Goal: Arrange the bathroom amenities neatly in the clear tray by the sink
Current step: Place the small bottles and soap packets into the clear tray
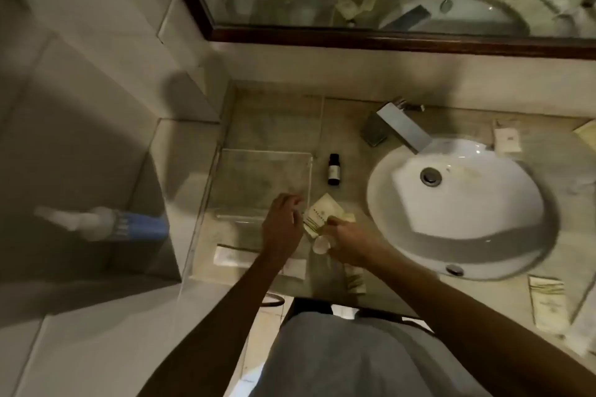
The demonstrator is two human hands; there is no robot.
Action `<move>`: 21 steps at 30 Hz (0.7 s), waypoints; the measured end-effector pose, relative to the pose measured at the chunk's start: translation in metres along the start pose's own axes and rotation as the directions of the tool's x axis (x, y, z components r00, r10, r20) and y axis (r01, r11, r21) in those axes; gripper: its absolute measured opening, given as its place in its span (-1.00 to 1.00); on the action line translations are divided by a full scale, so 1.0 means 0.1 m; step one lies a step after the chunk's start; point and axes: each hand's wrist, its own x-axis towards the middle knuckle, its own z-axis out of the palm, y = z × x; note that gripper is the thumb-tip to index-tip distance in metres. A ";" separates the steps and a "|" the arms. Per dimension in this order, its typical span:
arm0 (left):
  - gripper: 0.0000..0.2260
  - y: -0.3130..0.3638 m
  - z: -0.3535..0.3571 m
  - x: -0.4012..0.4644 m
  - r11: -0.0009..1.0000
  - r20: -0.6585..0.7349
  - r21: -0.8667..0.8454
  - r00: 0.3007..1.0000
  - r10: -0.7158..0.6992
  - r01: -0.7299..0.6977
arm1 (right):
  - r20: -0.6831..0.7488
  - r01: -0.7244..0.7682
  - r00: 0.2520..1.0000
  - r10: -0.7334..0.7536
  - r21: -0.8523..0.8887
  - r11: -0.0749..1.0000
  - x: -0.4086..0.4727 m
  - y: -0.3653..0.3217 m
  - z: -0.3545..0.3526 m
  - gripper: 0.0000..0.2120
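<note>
The clear tray point(258, 184) sits on the counter left of the sink point(458, 213). Just past its near right corner, the right hand point(348, 242) clutches cream packets point(319, 216); the left hand point(280, 226) pinches their edge. A small dark bottle point(333, 168) stands between tray and sink.

Clear tray point(258, 177) flat left of sink, upright dark bottle point(334, 169) just beside, cream packets point(319, 215) at its corner.

Hotel-style bathroom vanity

A white oval sink point(458, 203) at three o'clock, a dark-framed mirror point(387, 39) at twelve, tiled walls point(80, 90) at nine, wrapped amenity packets point(507, 139) on the stone counter point(277, 119).
</note>
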 end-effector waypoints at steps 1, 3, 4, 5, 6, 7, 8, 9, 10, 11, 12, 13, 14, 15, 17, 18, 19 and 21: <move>-0.80 0.05 0.02 0.13 1.000 -0.010 0.001 1.000 0.026 -0.026 | 0.031 0.025 0.999 -0.026 0.017 1.000 0.02 -0.04 0.05 -0.55; -0.82 0.19 0.03 0.40 1.000 0.012 -0.026 1.000 0.010 -0.010 | 0.062 0.024 0.998 -0.026 0.036 0.999 0.04 -0.07 0.16 -0.55; -0.79 0.30 0.03 0.53 0.998 0.029 -0.056 0.999 -0.026 0.027 | 0.075 0.016 0.997 -0.018 0.019 1.000 0.02 -0.10 0.21 -0.54; -0.75 0.36 0.07 0.65 0.997 0.046 -0.060 0.998 -0.044 0.046 | 0.047 0.009 0.999 -0.010 0.016 1.000 0.03 -0.06 0.27 -0.54; -0.73 0.42 0.10 0.74 0.998 0.059 -0.034 0.997 -0.042 0.044 | 0.001 -0.008 1.000 0.008 0.041 0.999 0.02 -0.04 0.28 -0.55; -0.73 0.47 0.15 0.85 1.000 0.075 0.004 0.997 -0.031 0.031 | -0.039 -0.031 0.999 0.034 0.075 0.997 0.02 -0.02 0.32 -0.55; -0.74 0.51 0.20 0.94 0.999 0.111 0.039 0.993 -0.024 0.020 | -0.078 -0.057 0.995 0.066 0.115 0.992 0.01 -0.01 0.33 -0.56; -0.75 0.56 0.25 1.02 0.996 0.142 0.087 0.990 -0.013 0.001 | -0.114 -0.073 0.989 0.094 0.176 0.982 -0.02 0.00 0.36 -0.57; -0.75 0.61 0.30 1.10 0.990 0.172 0.140 0.985 -0.005 -0.020 | -0.140 -0.087 0.983 0.122 0.233 0.969 -0.04 0.00 0.37 -0.59; -0.75 0.64 0.37 1.17 0.980 0.209 0.198 0.978 -0.006 -0.037 | -0.175 -0.095 0.973 0.149 0.284 0.954 -0.07 0.02 0.37 -0.60; -0.72 0.67 0.43 1.22 0.967 0.250 0.248 0.968 -0.013 -0.052 | -0.202 -0.113 0.961 0.191 0.342 0.933 -0.10 0.03 0.36 -0.62; -0.68 0.69 0.48 1.26 0.959 0.277 0.281 0.960 -0.030 -0.051 | -0.222 -0.139 0.944 0.244 0.402 0.905 -0.13 0.05 0.33 -0.64; -0.64 0.69 0.53 1.29 0.955 0.292 0.293 0.955 -0.047 -0.042 | -0.234 -0.163 0.926 0.297 0.461 0.872 -0.17 0.06 0.30 -0.66; -0.61 0.69 0.56 1.32 0.951 0.306 0.306 0.950 -0.061 -0.038 | -0.246 -0.177 0.906 0.344 0.517 0.838 -0.19 0.09 0.29 -0.68; -0.61 0.68 0.61 1.34 0.946 0.325 0.322 0.943 -0.070 -0.041 | -0.260 -0.183 0.874 0.410 0.605 0.775 -0.21 0.10 0.24 -0.71; -0.61 0.69 0.62 1.34 0.948 0.325 0.317 0.943 -0.074 -0.035 | -0.262 -0.177 0.866 0.427 0.637 0.750 -0.22 0.11 0.20 -0.73; -0.60 0.70 0.61 1.33 0.958 0.322 0.287 0.943 -0.082 -0.015 | -0.265 -0.166 0.860 0.437 0.663 0.729 -0.21 0.12 0.20 -0.76; -0.60 0.69 0.52 1.28 0.986 0.278 0.168 0.958 -0.063 0.016 | -0.275 -0.141 0.855 0.440 0.693 0.707 -0.20 0.16 0.21 -0.79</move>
